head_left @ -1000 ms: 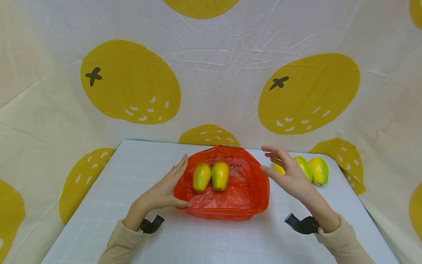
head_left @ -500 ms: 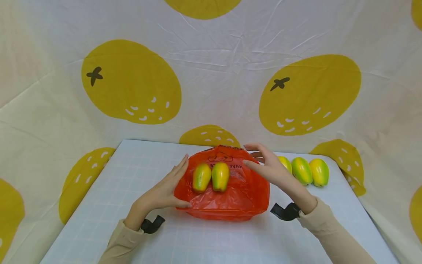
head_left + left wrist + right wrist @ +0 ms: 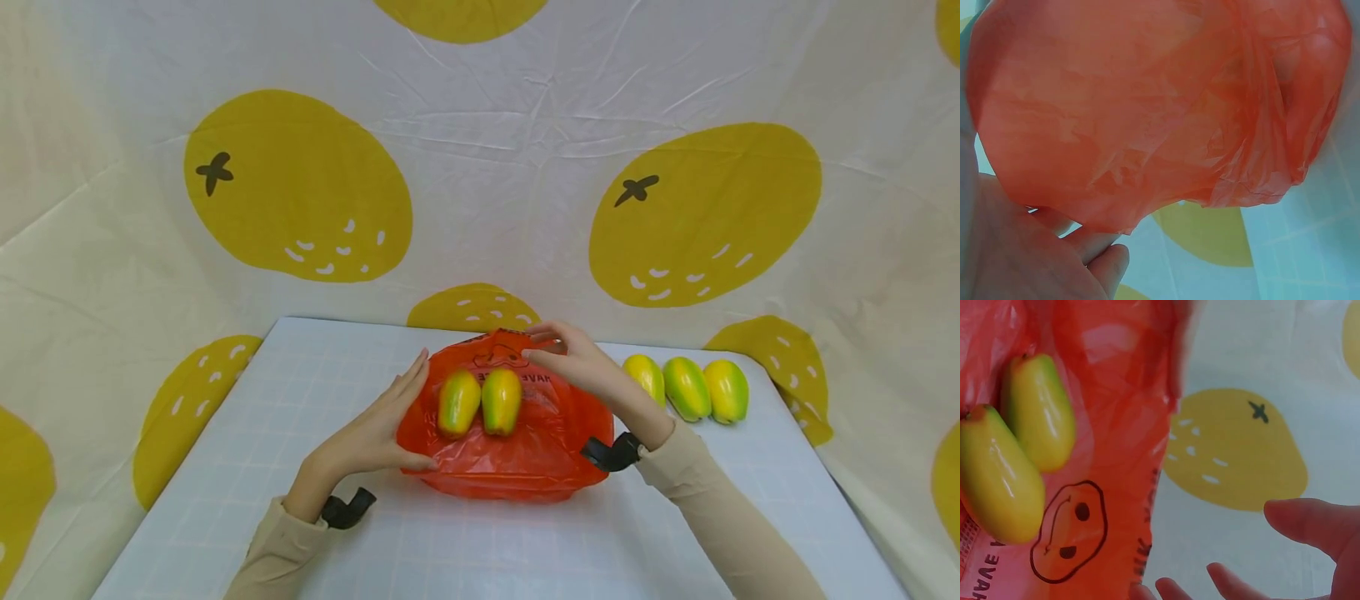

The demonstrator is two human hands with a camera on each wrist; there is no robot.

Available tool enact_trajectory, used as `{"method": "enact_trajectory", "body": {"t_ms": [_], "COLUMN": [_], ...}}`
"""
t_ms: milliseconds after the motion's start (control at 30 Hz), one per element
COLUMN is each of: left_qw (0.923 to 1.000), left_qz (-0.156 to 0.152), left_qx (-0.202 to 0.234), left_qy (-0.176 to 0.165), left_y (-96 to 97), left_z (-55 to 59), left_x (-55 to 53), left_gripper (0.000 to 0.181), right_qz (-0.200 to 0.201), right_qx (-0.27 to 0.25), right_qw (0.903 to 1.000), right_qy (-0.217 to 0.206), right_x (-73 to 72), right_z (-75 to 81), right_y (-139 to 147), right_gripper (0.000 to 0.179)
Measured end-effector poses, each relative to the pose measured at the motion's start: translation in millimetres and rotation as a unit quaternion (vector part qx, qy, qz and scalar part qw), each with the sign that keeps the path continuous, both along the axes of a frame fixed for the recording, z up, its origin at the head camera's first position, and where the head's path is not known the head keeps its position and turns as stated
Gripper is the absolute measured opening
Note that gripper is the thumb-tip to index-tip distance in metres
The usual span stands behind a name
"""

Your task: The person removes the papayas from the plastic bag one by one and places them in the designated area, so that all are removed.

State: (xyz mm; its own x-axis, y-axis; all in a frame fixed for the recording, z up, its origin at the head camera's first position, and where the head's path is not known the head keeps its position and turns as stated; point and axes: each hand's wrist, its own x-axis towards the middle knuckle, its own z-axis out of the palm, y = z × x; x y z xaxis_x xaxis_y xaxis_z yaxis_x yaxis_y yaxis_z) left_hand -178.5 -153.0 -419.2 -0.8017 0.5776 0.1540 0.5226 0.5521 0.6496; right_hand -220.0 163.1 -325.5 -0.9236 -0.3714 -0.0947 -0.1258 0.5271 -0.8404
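A red plastic bag (image 3: 525, 458) lies with its mouth spread open on the table, a printed face (image 3: 1069, 531) on its inner side. Inside rest two glossy yellow-green fruits that look like mangoes (image 3: 459, 404), side by side. My left hand (image 3: 367, 433) lies along the bag's left edge with fingers straight and thumb apart; the left wrist view shows the fingers partly behind the red film. Over the bag's far right edge reaches my right hand (image 3: 581, 362), thumb and fingers spread with nothing between them.
Three more of the yellow-green fruits (image 3: 686, 389) stand in a row at the table's back right. A pale checked table (image 3: 247, 417) carries everything. Behind and beside it hangs a white cloth (image 3: 495, 183) printed with large yellow fruit.
My right hand has moved left, from beside the fruit row to above the bag's far right edge, uncovering the row. The left hand, bag and two fruits inside stay put.
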Motion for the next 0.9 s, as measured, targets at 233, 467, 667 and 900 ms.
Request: {"method": "enact_trajectory", "body": {"t_ms": [233,467,667,900], "left_qw": [1.0,0.9999,1.0,1.0], "left_qz": [-0.002,0.0,0.0,0.003], "left_qx": [-0.003,-0.003,-0.002,0.001], "left_qy": [-0.002,-0.01,-0.001,-0.002], "left_y": [0.0,1.2,1.9,2.4], "left_z": [1.6,3.4,3.3,2.2], "left_x": [-1.4,-1.6,-3.2,-4.6], "left_gripper": [0.129,0.128,0.127,0.126], "right_qz": [0.018,0.037,0.035,0.044], "right_qx": [0.03,0.107,0.149,0.171], "right_qw": [0.9993,0.9936,0.9882,0.9842], "right_qy": [0.007,0.002,0.001,-0.009], "right_x": [-13.5,-20.0,-23.0,-23.9], "right_z": [-16.6,-39.6,-55.7,-72.8], "right_y": [-19,-32,-37,-38], "right_gripper": [0.052,0.053,0.063,0.074]}}
